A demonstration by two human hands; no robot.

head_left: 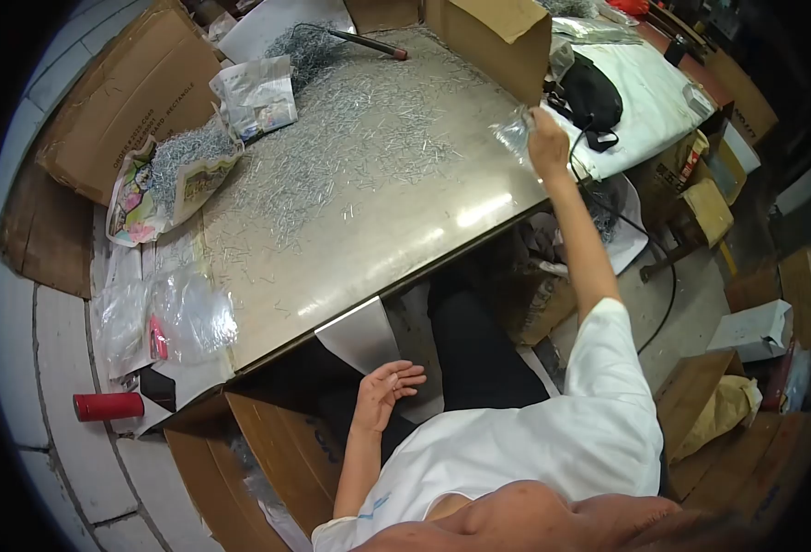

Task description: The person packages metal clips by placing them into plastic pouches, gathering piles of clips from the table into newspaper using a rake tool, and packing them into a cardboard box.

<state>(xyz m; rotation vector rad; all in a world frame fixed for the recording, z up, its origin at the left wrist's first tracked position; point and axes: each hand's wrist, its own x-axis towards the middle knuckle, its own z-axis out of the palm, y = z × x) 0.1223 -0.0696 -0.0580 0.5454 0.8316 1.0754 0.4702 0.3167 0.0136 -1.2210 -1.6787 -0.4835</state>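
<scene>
My right hand (pixel 549 145) is stretched out over the far right corner of the table, closed on a small clear plastic bag (pixel 514 134). What the bag holds, if anything, I cannot make out. My left hand (pixel 389 394) hovers above my lap, palm turned up, fingers loosely bent and apart, with nothing visible in it. Near it, a grey metal sheet (pixel 359 331) juts out from under the table edge. Many small, thin metal pieces (pixel 359 147), like pins or nails, lie scattered across the metal tabletop (pixel 405 230).
A paper-lined heap of metal pieces (pixel 189 161) sits at the left, beside a cardboard box (pixel 130 101). Clear bags (pixel 185 313) lie at the near left corner, by a red cylinder (pixel 108 407). A tool with a dark handle (pixel 369 43) rests at the back. A black pouch (pixel 591 92) lies right.
</scene>
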